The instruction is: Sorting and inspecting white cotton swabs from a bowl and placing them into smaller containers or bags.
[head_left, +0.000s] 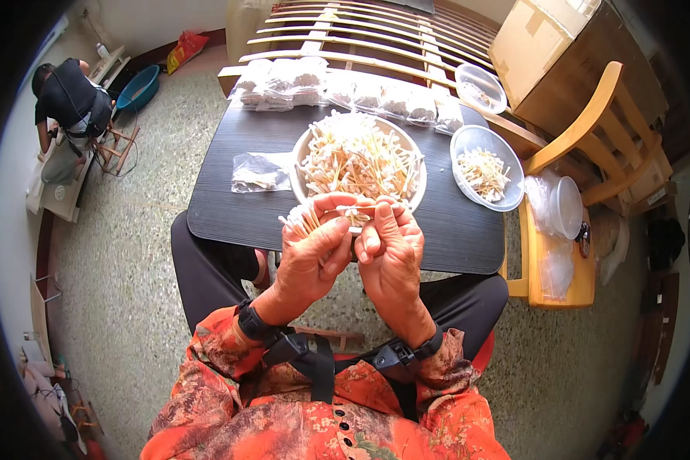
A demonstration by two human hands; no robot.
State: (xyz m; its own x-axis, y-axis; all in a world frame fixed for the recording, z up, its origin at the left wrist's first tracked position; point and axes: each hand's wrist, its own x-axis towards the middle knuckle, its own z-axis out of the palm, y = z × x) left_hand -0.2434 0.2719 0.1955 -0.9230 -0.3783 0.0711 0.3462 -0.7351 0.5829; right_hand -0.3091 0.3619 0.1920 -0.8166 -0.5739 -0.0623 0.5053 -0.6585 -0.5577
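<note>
My left hand (pixel 308 249) is closed around a small bundle of cotton swabs (pixel 299 220), their white tips poking out on its left side. Close against it, my right hand (pixel 393 249) is closed too, thumb and forefinger pinching what looks like a single swab that spans the gap between both hands. Both hands are just over the near rim of a large round bowl (pixel 296 181), heaped with loose cotton swabs (pixel 353 157). A flat clear plastic bag (pixel 259 172) lies on the table left of the bowl.
Filled clear packets (pixel 287 83) line the far edge of the dark table (pixel 230 207). At its right stands a clear bowl (pixel 515 184) with fewer swabs. A wooden chair (pixel 575 277) holds plastic tubs and bags. Slats, a cardboard box (pixel 540 54) and a seated person (pixel 73 100) are farther off.
</note>
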